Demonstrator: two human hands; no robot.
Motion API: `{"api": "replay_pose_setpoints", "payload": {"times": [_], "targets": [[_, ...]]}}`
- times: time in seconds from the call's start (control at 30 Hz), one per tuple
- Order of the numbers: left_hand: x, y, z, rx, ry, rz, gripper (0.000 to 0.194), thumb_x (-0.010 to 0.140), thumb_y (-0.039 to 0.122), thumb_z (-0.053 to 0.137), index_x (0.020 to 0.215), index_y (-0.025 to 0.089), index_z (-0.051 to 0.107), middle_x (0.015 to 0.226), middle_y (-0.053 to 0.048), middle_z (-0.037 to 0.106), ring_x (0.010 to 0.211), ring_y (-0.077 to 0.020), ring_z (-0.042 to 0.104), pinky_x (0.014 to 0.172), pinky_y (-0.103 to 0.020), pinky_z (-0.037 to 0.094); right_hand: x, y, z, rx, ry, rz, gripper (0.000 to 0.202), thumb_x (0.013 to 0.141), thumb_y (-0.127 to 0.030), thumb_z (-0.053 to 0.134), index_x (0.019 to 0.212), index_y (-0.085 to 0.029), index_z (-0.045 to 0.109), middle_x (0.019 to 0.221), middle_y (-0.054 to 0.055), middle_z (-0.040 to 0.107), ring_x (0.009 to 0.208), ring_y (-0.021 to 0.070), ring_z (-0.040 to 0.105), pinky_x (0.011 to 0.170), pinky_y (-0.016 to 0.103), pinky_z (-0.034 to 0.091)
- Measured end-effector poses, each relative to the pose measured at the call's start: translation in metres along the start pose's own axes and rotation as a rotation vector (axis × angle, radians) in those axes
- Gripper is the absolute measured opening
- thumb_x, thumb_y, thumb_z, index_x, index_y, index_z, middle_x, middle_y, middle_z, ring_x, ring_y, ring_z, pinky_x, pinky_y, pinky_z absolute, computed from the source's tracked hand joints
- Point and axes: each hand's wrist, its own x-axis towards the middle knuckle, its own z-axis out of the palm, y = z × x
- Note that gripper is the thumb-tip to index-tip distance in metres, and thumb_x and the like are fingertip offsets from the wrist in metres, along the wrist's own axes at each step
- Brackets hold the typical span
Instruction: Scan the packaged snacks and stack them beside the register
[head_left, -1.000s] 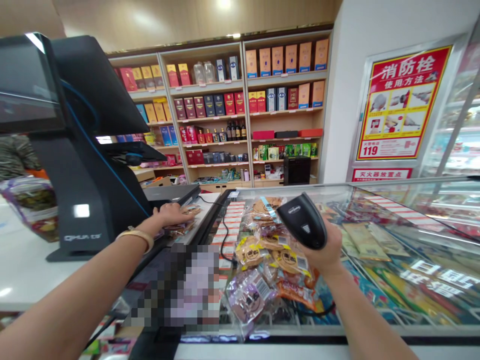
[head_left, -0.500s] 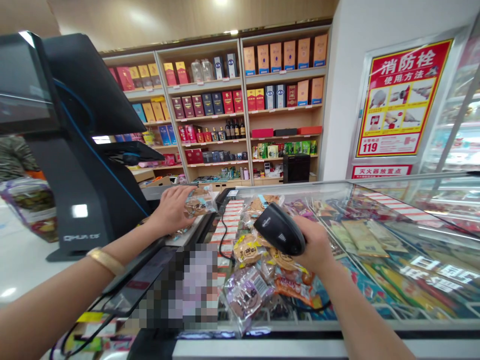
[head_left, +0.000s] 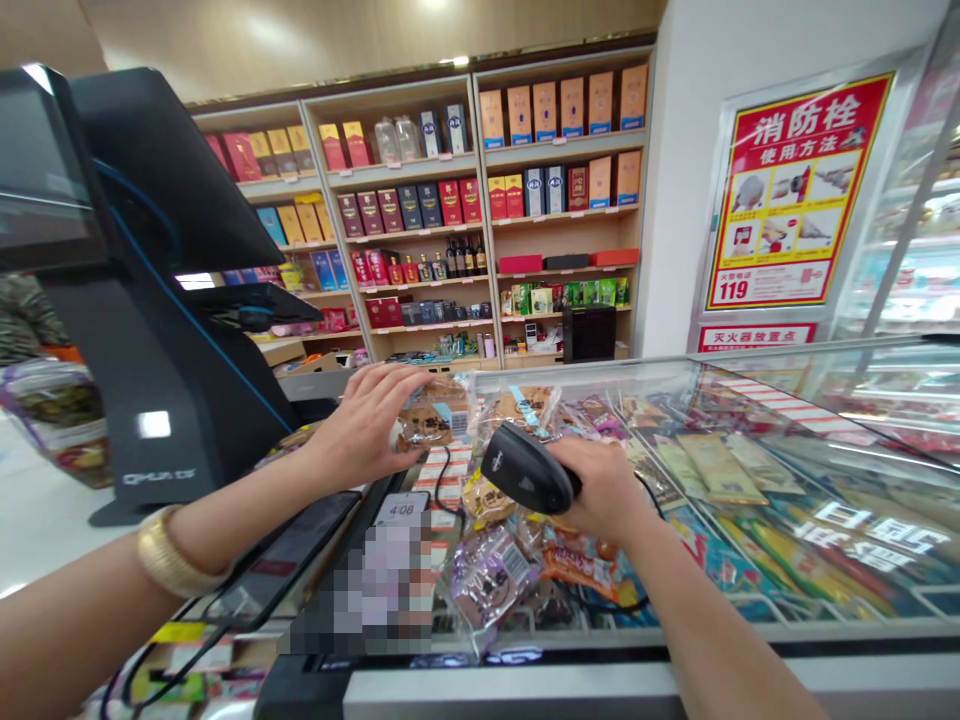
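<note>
My left hand (head_left: pixel 375 425) is closed round the edge of a clear snack packet (head_left: pixel 429 415) with brown contents and a light blue stripe. It holds the packet above the left end of the glass-topped case. My right hand (head_left: pixel 604 490) grips a black barcode scanner (head_left: pixel 525 470), its head pointing left towards the packet. Under the scanner lie several wrapped snacks, among them a purple packet (head_left: pixel 491 580), an orange packet (head_left: pixel 577 560) and a yellow-edged packet (head_left: pixel 484 497). Beyond it rests another packet with a blue stripe (head_left: pixel 523 403).
A dark checkout terminal (head_left: pixel 161 400) stands at the left. A phone (head_left: pixel 401 510) lies near the case's left edge, partly pixelated. The freezer case (head_left: pixel 750 640) with packaged goods stretches right. A scanner cable (head_left: pixel 442 480) crosses the glass. Shelves of boxes (head_left: pixel 409 205) stand behind.
My left hand has carried the snack packet to the right, over the case. The scanner in my right hand has shifted slightly left and lower, towards the packet.
</note>
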Motion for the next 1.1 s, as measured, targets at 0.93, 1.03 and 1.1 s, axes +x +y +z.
{"api": "replay_pose_setpoints", "payload": {"times": [0.93, 1.03, 1.1], "targets": [[0.048, 0.086, 0.100, -0.814, 0.040, -0.245, 0.065, 0.079, 0.031, 0.061, 0.142, 0.020, 0.045, 0.129, -0.013, 0.045, 0.127, -0.0269, 0.042, 0.113, -0.046, 0.030, -0.007, 0.037, -0.003, -0.147, 0.662, 0.359, 0.015, 0.070, -0.032, 0.065, 0.076, -0.020, 0.061, 0.068, 0.002, 0.062, 0.063, 0.0185, 0.057, 0.058, 0.028, 0.045], [0.055, 0.089, 0.101, -0.824, 0.025, -0.198, 0.064, 0.080, 0.032, 0.061, 0.142, 0.022, 0.045, 0.131, -0.013, 0.045, 0.128, -0.0272, 0.041, 0.113, -0.046, 0.030, -0.005, 0.039, -0.006, -0.204, 0.606, 0.467, 0.021, 0.072, -0.040, 0.063, 0.077, -0.020, 0.061, 0.072, 0.004, 0.064, 0.067, 0.0205, 0.059, 0.060, 0.028, 0.043], [0.057, 0.090, 0.101, -0.861, 0.028, -0.155, 0.063, 0.081, 0.033, 0.062, 0.141, 0.022, 0.046, 0.133, -0.012, 0.046, 0.128, -0.0272, 0.043, 0.113, -0.046, 0.030, -0.005, 0.042, -0.006, -0.213, 0.598, 0.544, 0.024, 0.072, -0.044, 0.062, 0.074, -0.020, 0.060, 0.068, 0.004, 0.064, 0.064, 0.0206, 0.058, 0.057, 0.028, 0.041]]}}
